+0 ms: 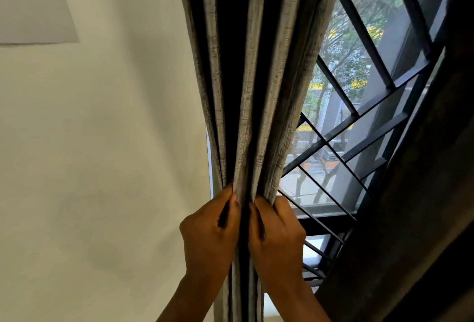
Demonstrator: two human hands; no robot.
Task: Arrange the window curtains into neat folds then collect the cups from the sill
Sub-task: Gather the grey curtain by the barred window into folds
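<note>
Wall (97, 129), plain and pale, fills the left side right up to the curtain's left edge, and a flat grey panel (33, 6) sits on it in the top corner. The window (359, 106) is on the right, with dark bars (331, 142) crossing it in slanted lines; trees and a street show through. A second dark curtain (410, 219) hangs along the right edge, so the open gap between the two is narrow. The curtain (256, 78) is grey and rough-looking, gathered into long folds with dark shadows between them. It hangs in the middle, from the top down past the hands. The left hand (209, 226) pinches a fold on the left side. The right hand (275, 229) grips the folds just beside it, fingers curled round the cloth. The sill seems to be the pale strip low down, but it is hard to tell. No writing can be read.
</note>
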